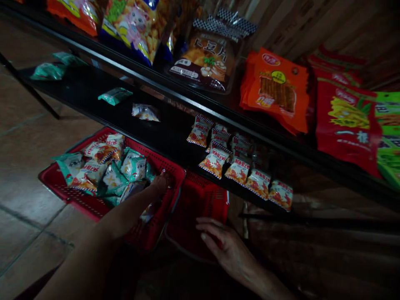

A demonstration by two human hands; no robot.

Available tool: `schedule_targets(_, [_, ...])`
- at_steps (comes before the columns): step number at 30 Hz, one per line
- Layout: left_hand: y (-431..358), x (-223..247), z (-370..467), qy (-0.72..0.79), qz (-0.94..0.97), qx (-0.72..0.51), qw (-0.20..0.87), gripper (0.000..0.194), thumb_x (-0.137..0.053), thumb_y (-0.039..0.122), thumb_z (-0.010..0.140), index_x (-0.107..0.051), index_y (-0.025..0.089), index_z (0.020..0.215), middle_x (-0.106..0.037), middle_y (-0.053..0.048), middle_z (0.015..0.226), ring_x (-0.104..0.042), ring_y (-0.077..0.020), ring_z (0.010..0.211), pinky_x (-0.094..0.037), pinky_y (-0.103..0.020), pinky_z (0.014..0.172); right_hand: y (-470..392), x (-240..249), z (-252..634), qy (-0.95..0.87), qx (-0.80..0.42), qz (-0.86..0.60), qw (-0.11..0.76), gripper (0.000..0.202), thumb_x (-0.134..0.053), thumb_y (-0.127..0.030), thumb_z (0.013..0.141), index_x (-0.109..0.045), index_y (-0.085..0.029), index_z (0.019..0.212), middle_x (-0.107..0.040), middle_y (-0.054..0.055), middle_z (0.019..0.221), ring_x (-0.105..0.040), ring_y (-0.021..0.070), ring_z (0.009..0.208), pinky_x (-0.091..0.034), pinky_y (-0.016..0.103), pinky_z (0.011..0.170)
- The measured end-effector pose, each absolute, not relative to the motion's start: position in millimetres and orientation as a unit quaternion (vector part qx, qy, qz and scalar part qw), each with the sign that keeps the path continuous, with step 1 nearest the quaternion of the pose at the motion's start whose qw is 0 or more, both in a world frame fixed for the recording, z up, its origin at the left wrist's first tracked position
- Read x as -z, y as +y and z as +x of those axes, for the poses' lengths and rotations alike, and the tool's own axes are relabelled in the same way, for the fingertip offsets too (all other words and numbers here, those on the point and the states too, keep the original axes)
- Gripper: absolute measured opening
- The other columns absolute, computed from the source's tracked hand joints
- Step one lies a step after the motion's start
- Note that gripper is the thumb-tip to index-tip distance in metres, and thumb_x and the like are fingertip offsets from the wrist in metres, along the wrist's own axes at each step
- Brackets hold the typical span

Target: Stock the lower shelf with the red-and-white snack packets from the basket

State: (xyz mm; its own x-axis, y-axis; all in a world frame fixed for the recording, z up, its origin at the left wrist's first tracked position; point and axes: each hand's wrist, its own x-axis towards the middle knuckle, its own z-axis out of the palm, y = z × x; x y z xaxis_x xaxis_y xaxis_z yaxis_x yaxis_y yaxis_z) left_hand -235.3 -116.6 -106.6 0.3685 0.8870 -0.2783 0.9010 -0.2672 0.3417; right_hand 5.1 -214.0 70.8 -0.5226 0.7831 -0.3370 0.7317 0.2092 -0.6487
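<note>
My left hand (pixel 158 186) reaches into a red basket (pixel 56 188) at its right end. Its fingers bend down by the basket wall, and a small bit of wrapper shows at the fingertips; most of what they hold is hidden. Small teal packets (pixel 133 164) and white-and-orange packets (pixel 90 175) fill the basket's left and middle. My right hand (pixel 220 241) hangs over a second red basket (pixel 195 208), with its fingers apart and nothing in them.
On the low black shelf (pixel 175 148) stand several white-and-orange packets (pixel 239 168) in rows. Farther left lie a silver packet (pixel 146 112) and teal packets (pixel 115 96). The upper shelf holds large snack bags (pixel 206 58), orange bags (pixel 278 89) and red bags (pixel 345 125).
</note>
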Motion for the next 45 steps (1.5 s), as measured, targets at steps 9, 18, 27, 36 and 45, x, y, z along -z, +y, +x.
schedule_targets(9, [-137.4, 91.9, -236.0, 0.578, 0.793, 0.050, 0.186, 0.029, -0.039, 0.009, 0.087, -0.063, 0.014, 0.101, -0.057, -0.014, 0.116, -0.051, -0.0226, 0.113, -0.049, -0.030, 0.081, -217.4, -75.4, 16.3, -0.748, -0.412, -0.512, 0.087, 0.029, -0.045, -0.034, 0.089, -0.068, -0.021, 0.102, -0.067, 0.007, 0.114, -0.061, 0.0206, 0.108, -0.047, 0.038, 0.097])
schedule_targets(18, [-185.8, -39.3, -256.1, 0.624, 0.765, 0.056, 0.149, 0.033, -0.037, 0.010, 0.087, -0.060, 0.013, 0.110, -0.060, -0.015, 0.113, -0.060, -0.0214, 0.101, -0.050, -0.030, 0.081, -255.8, -132.4, 30.4, -0.734, -0.400, -0.531, 0.141, 0.031, -0.047, -0.040, 0.084, -0.067, -0.022, 0.099, -0.072, 0.006, 0.098, -0.067, 0.0223, 0.093, -0.050, 0.038, 0.087])
schedule_targets(27, [-221.3, -131.8, -214.8, 0.606, 0.784, 0.037, 0.131, 0.033, -0.038, 0.005, 0.084, -0.055, 0.009, 0.112, -0.061, -0.019, 0.110, -0.065, -0.0246, 0.095, -0.051, -0.035, 0.079, -266.7, -129.7, 27.1, -0.730, -0.431, -0.502, 0.172, 0.035, -0.047, -0.043, 0.083, -0.068, -0.018, 0.097, -0.072, 0.009, 0.096, -0.066, 0.0225, 0.089, -0.050, 0.037, 0.083])
schedule_targets(36, [-185.3, -97.5, -200.6, 0.494, 0.839, 0.038, 0.226, 0.038, -0.036, 0.001, 0.080, -0.055, 0.008, 0.112, -0.062, -0.018, 0.111, -0.064, -0.0268, 0.094, -0.053, -0.037, 0.078, -210.0, -71.2, 25.9, -0.596, -0.508, -0.577, 0.233, 0.054, -0.054, -0.068, 0.072, -0.069, -0.020, 0.091, -0.072, 0.008, 0.086, -0.068, 0.0240, 0.083, -0.053, 0.039, 0.078])
schedule_targets(45, [-166.0, -93.5, -224.2, 0.449, 0.855, 0.084, 0.245, 0.042, -0.036, 0.001, 0.079, -0.054, 0.011, 0.116, -0.060, -0.017, 0.117, -0.061, -0.0242, 0.104, -0.049, -0.035, 0.087, -215.6, -80.1, -31.5, -0.541, -0.453, -0.630, 0.325, 0.039, -0.051, -0.054, 0.081, -0.069, -0.022, 0.095, -0.072, 0.007, 0.096, -0.066, 0.0223, 0.092, -0.051, 0.035, 0.084])
